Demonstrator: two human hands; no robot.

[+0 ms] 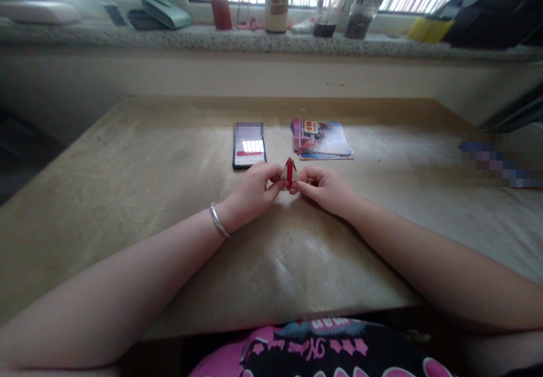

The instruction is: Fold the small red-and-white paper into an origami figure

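Between my two hands, just above the middle of the table, is a small folded paper piece point(289, 173), red and white with a pointed top and a bit of green. My left hand point(259, 187), with a silver bangle at the wrist, pinches its left side between thumb and fingers. From the other side, my right hand point(324, 187) grips its lower right edge with thumb and bent fingers. Fingertips cover parts of the paper, so its full shape is hidden.
A phone point(249, 145) lies beyond my left hand on the tan table point(127, 196). Behind my right hand is a stack of printed leaflets point(324, 138). Bottles, jars and a glasses case line the stone windowsill point(182, 39). A blurred blue item point(504, 165) lies at the right.
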